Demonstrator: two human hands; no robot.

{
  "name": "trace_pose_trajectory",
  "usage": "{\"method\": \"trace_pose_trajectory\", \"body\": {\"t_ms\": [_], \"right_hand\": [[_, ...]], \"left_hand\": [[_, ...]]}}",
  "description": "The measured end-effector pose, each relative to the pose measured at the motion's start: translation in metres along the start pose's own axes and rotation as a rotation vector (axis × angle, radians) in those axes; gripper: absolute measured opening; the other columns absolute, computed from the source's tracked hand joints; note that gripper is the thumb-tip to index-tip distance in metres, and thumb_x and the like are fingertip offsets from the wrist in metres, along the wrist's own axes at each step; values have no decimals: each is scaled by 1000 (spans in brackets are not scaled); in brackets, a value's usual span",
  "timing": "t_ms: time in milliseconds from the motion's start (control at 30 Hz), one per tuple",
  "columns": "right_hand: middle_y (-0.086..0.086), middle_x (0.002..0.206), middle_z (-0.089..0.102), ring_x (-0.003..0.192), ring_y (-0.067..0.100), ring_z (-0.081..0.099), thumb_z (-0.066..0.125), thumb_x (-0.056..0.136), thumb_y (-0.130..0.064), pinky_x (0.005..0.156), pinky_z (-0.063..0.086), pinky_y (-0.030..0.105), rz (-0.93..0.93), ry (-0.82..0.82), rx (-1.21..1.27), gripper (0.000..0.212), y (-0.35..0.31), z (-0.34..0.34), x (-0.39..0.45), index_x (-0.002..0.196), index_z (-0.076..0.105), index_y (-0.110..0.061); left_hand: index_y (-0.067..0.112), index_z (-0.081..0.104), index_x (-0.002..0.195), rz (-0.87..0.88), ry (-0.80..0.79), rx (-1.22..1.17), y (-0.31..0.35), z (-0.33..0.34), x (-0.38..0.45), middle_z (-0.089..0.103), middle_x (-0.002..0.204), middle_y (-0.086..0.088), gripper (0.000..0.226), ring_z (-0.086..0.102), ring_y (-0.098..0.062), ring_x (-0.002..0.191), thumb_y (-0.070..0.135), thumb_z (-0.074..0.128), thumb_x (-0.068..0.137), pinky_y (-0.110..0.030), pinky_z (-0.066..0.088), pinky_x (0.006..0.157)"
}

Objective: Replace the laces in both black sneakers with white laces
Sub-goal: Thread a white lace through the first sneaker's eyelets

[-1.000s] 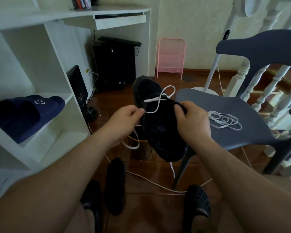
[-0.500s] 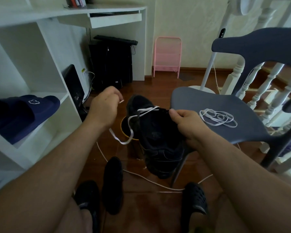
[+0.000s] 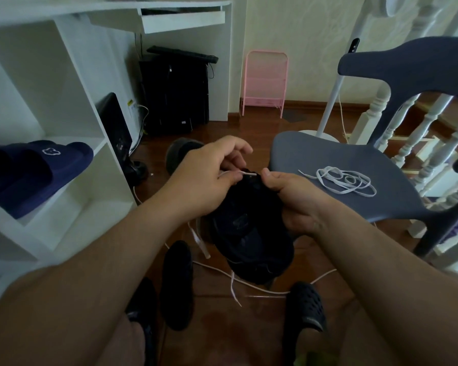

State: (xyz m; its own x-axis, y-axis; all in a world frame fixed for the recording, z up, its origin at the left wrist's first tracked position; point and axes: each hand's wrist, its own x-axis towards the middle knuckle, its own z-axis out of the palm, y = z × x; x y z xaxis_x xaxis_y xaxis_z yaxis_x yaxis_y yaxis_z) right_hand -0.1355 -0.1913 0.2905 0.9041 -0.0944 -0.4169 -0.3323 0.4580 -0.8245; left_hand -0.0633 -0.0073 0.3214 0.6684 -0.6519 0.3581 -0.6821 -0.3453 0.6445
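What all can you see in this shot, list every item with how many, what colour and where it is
sneaker: one in hand, black, held over the floor at centre
second sneaker: one, black, on the floor behind the hands
white lace: one, tip pinched at the held sneaker's top, ends dangling below
spare lace: one, white, loose pile on the chair seat
chair: one, grey-blue, right
slides: a pair, navy, on the white shelf at left
desk: one, white, top left
computer tower: one, black, under the desk
rack: one, pink, against the far wall
cable: one, white, across the floor
left hand: grip pinching the lace tip
right hand: grip steadying the sneaker
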Motion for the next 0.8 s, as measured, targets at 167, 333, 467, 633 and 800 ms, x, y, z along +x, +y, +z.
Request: {"method": "trace_pose_trajectory", "body": {"t_ms": [167,333,467,633,800], "right_hand": [[29,136,62,122,38,65,46,110,-28,100,56,42,-20,-2,-30,44,0,1,-1,136,61,4],[26,121,69,105,34,69,47,110,-27,97,57,43,-61,-4,-93,40,0,0,-2,124,67,4],[24,109,71,101,34,69,49,110,-25,99,55,46,-151,8,-173,37,2,1,-2,119,70,4],[20,88,72,80,28,68,51,110,-23,76,56,43,-345,75,-388,34,7,6,-1,99,75,-2],[12,71,54,65,23,47,54,108,-29,63,37,40,-470,181,-610,38,11,5,3,91,70,1]], "left_hand": [[33,72,117,65,28,167,-5,4,-1,69,94,22,28,65,7,90,22,78,92,-4,46,81],[31,79,101,71,70,242,-5,9,-1,69,86,21,9,64,7,81,29,75,93,-4,45,73],[29,81,97,70,104,303,-5,12,1,73,87,16,8,63,1,78,30,74,93,-5,43,68],[30,79,91,37,143,362,-5,12,3,68,77,15,7,59,0,69,35,74,91,-6,36,60],[31,78,90,10,144,375,-3,13,3,67,74,15,5,57,4,68,32,75,87,-6,37,62]]}}
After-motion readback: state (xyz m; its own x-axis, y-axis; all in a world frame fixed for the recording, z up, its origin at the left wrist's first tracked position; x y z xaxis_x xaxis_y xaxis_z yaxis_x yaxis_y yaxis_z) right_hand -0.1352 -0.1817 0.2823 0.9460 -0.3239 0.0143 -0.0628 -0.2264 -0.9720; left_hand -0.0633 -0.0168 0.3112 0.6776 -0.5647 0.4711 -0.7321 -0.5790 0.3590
